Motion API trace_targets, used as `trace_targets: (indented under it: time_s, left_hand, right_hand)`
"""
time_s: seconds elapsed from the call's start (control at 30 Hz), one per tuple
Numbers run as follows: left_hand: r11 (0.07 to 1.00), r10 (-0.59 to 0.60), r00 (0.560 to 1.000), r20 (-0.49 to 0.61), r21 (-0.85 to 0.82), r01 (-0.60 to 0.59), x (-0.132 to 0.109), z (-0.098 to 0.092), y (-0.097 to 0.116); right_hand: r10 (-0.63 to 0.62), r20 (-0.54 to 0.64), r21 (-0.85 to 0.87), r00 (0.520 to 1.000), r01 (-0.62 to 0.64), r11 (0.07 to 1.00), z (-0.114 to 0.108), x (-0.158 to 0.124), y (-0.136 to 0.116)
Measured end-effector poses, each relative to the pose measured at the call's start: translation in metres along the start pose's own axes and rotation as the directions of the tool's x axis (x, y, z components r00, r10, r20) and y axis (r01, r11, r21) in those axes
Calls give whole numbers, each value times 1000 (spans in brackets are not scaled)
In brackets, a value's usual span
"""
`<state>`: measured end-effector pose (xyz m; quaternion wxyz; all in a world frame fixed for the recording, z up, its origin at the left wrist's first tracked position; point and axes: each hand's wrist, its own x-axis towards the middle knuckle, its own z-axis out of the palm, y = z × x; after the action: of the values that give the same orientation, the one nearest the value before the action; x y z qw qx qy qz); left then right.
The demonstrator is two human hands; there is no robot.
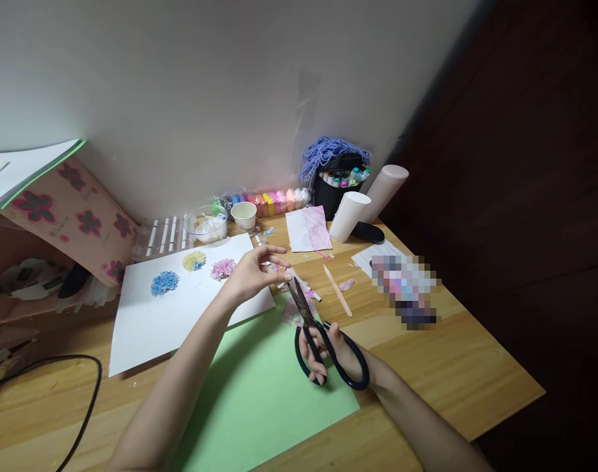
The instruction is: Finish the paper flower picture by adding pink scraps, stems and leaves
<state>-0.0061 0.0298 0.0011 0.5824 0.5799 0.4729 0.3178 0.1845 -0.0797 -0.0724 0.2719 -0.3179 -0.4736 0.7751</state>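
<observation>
My right hand (336, 354) grips black-handled scissors (318, 334), fingers through the loops, blades pointing up toward my left hand. My left hand (254, 272) pinches a small pink paper strip (285, 274) at the blade tips, other fingers spread. Pink paper scraps (295, 308) lie under the blades, at the edge of a green sheet (259, 393). A white sheet (181, 308) to the left carries blue (164, 282), yellow (194, 260) and pink (223, 268) fluffy paper clusters.
At the back wall stand a clay colour set (269, 200), a paper cup (244, 214), a clear bowl (208, 225), a marker case (339, 183) with purple yarn, two white cylinders (351, 215). A wooden stick (338, 292) and a pink-scribbled paper (309, 229) lie nearby. A black cable (82, 406) lies at the left.
</observation>
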Motion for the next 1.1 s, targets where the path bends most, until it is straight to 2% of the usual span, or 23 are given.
trace_targets:
  time_s: [0.23,0.4,0.53,0.6,0.73,0.93,1.1]
  left_hand:
    - [999,34,999,30,34,-35,-1,8,-3]
    - [996,83,996,-18,35,-83,1,10,-6]
    - [989,134,988,-72,71,-129,1,7,-7]
    - [973,163,987,-17,166,-158,0,3,-7]
    - [948,116,970,212,267,-171,-2,-3,-6]
    - [988,116,930,348,53,-144,1,-1,-10]
    - [997,78,937,340,-39,-69,5,8,-17]
  right_hand:
    - [-1,-16,-22,1000,0,1000,-1,1,2]
    - [-4,-27,-23,1000,3,1000,-4,1,3]
    - [-9,28,32,1000,8,999,-6,0,-3]
    - [-15,75,48,997,12,999,-8,-1,-7]
    - [-26,201,160,979,-7,987,-10,-4,-14]
    - [-124,292,360,948,11,933,-12,-5,-18]
    - [-133,306,377,943,8,926,-13,-5,-16]
